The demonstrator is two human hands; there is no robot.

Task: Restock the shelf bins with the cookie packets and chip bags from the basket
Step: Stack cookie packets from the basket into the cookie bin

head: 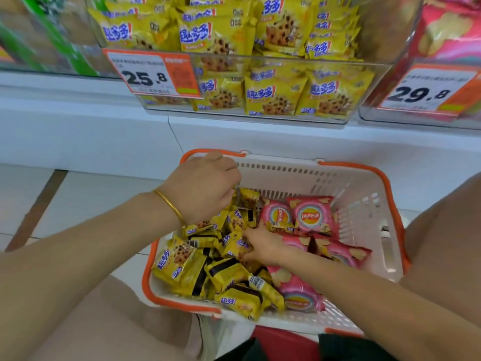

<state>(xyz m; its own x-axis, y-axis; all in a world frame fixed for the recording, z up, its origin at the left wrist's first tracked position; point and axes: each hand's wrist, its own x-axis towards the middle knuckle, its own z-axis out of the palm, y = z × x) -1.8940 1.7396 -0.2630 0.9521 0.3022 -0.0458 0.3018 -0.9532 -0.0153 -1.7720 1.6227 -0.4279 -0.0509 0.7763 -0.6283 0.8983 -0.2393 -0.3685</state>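
Our right hand reaches into a white, orange-rimmed basket, fingers and thumb pinching a cookie packet from the heap of yellow cookie packets filling its left side. Pink chip bags lie just beside them. Our left hand, wearing a gold bangle, hovers curled above the heap. We cannot tell whether it holds anything. Above, a clear shelf bin holds matching packets.

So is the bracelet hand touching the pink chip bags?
Apart. In the head view the left hand is over yellow cookie packets, which show between it and the pink chip bags.
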